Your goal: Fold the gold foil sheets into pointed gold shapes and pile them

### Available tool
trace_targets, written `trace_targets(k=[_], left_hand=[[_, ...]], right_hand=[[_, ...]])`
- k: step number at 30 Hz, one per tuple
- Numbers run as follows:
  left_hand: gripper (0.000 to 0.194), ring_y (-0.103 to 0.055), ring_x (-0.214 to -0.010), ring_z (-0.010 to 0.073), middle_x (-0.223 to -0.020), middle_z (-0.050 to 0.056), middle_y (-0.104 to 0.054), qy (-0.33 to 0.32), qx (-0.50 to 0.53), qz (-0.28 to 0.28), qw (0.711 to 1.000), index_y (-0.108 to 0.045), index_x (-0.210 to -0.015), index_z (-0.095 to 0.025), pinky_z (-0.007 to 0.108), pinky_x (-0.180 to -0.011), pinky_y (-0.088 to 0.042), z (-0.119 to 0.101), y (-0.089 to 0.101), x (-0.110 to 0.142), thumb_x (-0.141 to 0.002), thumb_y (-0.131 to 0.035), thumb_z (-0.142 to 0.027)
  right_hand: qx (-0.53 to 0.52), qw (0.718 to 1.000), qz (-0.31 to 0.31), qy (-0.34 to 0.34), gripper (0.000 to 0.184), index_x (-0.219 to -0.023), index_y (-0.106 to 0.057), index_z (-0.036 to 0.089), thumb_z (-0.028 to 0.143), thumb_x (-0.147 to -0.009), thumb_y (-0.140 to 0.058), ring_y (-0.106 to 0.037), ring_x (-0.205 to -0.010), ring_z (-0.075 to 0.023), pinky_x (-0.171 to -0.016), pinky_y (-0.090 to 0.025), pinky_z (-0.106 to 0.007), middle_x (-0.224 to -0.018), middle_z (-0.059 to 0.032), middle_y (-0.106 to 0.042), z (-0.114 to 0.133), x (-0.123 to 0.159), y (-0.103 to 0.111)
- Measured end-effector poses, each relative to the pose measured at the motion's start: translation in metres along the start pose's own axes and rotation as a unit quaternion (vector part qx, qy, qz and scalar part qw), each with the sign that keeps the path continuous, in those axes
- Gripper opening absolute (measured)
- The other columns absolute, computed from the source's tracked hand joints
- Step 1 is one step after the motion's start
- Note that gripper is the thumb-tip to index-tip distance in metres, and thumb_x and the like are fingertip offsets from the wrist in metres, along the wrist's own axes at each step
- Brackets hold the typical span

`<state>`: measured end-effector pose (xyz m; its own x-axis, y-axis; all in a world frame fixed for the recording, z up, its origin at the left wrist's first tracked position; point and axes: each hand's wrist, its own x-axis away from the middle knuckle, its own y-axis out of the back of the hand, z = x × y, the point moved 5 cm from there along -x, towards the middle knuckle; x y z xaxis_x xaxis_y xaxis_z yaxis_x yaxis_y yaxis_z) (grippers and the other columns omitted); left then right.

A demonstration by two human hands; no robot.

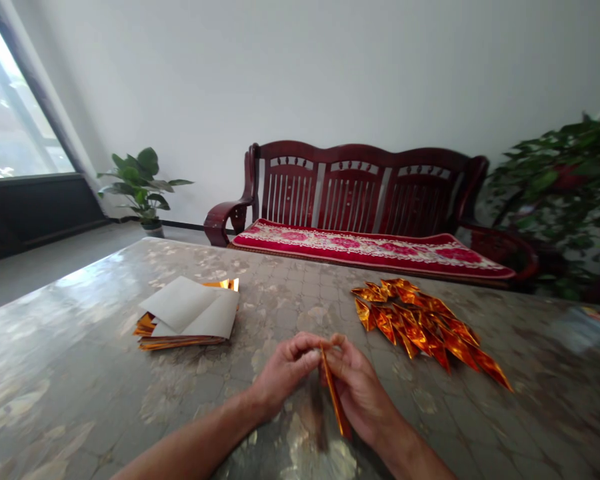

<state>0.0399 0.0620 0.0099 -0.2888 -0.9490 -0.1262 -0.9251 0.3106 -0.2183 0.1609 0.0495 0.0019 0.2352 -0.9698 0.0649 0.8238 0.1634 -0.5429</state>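
Between my two hands, just above the near part of the table, is a narrow folded piece of gold foil paper (335, 400). My left hand (293, 367) pinches its far tip between thumb and fingers. Closed around the same piece from the other side is my right hand (355, 383), its thumb near the tip; the lower end slants down toward me. To the left lies a stack of foil paper sheets (190, 310), pale backs up with gold edges showing. On the right, several folded gold foil pieces (420, 323) overlap in a pointed pile.
A patterned, glossy cover lies over the table (105, 380). Behind it stands a dark red wooden bench (353, 193) with a red floral cushion (345, 243). Potted plants (143, 183) flank the bench. Something blurred in clear plastic (590, 327) lies at the table's right.
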Motion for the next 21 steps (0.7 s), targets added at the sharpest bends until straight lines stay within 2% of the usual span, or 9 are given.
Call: trace_targets(k=[2,4,8,11,15,18,21], left_hand=[[0.040,-0.061,-0.060,0.0127,-0.078,0.003,-0.065,-0.008,0.048,0.033,0.998,-0.071,-0.086,-0.015,0.026,-0.063,-0.049,-0.001,-0.005,-0.001,-0.072,-0.078,-0.052],[0.040,-0.060,-0.053,0.0129,-0.070,0.001,-0.063,0.002,0.088,0.043,0.995,-0.068,-0.081,-0.014,0.026,-0.056,-0.049,0.000,-0.007,-0.002,-0.071,-0.080,-0.051],[0.036,-0.057,-0.059,0.0107,-0.068,0.000,-0.060,0.003,0.097,-0.013,0.995,-0.064,-0.070,-0.014,0.024,-0.062,-0.048,0.002,-0.001,-0.001,-0.068,-0.083,-0.044],[0.036,-0.047,-0.058,0.0073,-0.064,-0.003,-0.054,0.001,0.072,-0.101,0.992,-0.062,-0.069,-0.014,0.019,-0.059,-0.040,0.004,0.009,0.000,-0.068,-0.082,-0.044],[0.039,-0.032,-0.050,0.0060,-0.054,-0.007,-0.043,0.033,0.046,-0.223,0.973,-0.056,-0.067,-0.016,0.018,-0.048,-0.025,0.013,0.025,0.000,-0.068,-0.078,-0.048],[0.037,-0.033,-0.051,0.0066,-0.055,-0.007,-0.045,0.034,0.034,-0.255,0.966,-0.055,-0.066,-0.016,0.018,-0.048,-0.026,0.017,0.032,-0.002,-0.069,-0.076,-0.047],[0.034,-0.036,-0.053,0.0069,-0.056,-0.006,-0.047,0.028,0.018,-0.261,0.965,-0.056,-0.066,-0.016,0.018,-0.051,-0.029,0.017,0.034,-0.001,-0.069,-0.076,-0.044]], right_hand=[[-0.041,0.998,-0.004,-0.040,0.044,-0.094,-0.052,0.023,0.030,-0.066,-0.086,-0.059,-0.058,-0.0095,-0.058,-0.047,-0.021,-0.080,0.0040,-0.065,-0.003,0.000,0.000],[-0.067,0.995,-0.004,-0.076,0.046,-0.093,-0.054,0.022,0.027,-0.062,-0.088,-0.056,-0.054,-0.0076,-0.054,-0.045,-0.019,-0.075,0.0050,-0.063,-0.007,0.001,0.000],[-0.074,0.991,0.006,-0.115,0.043,-0.095,-0.060,0.020,0.030,-0.064,-0.088,-0.055,-0.054,-0.0086,-0.055,-0.046,-0.021,-0.068,0.0042,-0.062,-0.013,0.001,-0.002],[-0.021,0.997,-0.012,-0.067,0.034,-0.091,-0.065,0.019,0.032,-0.066,-0.084,-0.056,-0.058,-0.0110,-0.057,-0.045,-0.022,-0.068,0.0018,-0.065,-0.011,-0.003,0.003],[0.058,0.993,-0.099,0.041,0.027,-0.089,-0.072,0.019,0.032,-0.067,-0.079,-0.063,-0.079,-0.0188,-0.066,-0.048,-0.026,-0.086,-0.0039,-0.072,-0.001,-0.007,0.017],[0.086,0.990,-0.080,0.081,0.032,-0.098,-0.073,0.021,0.028,-0.066,-0.079,-0.063,-0.094,-0.0218,-0.075,-0.048,-0.027,-0.098,-0.0041,-0.073,0.001,-0.008,0.017],[0.104,0.987,-0.087,0.080,0.035,-0.103,-0.072,0.021,0.038,-0.073,-0.078,-0.063,-0.086,-0.0194,-0.070,-0.048,-0.026,-0.097,-0.0048,-0.073,-0.003,-0.009,0.018]])
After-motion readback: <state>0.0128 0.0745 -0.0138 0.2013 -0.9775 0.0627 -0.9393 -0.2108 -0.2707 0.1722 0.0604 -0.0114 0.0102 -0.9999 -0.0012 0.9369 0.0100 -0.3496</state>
